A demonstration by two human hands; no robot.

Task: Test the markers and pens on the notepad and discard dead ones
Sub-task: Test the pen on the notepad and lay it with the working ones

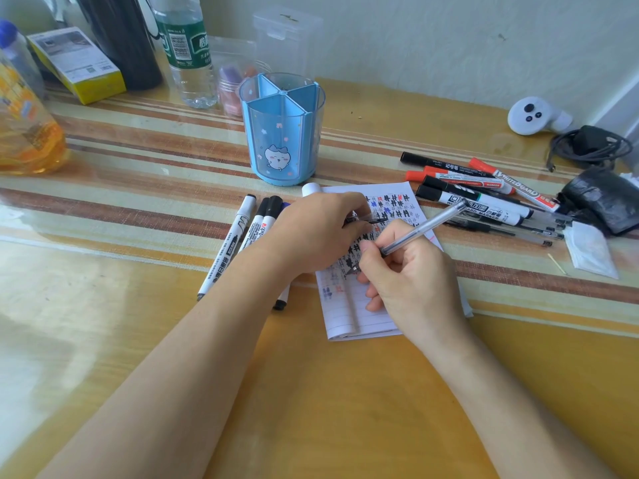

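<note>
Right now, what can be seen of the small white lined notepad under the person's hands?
The small white lined notepad lies flat on the yellow table, slightly tilted, its upper part over the striped mat. The upper page is crowded with black, blue and red hash-like test marks; the lower lines are mostly blank. The left hand, pinching a dark pen cap, rests on its upper left, the right hand on its middle, holding a clear pen tip-down on the paper.
</note>
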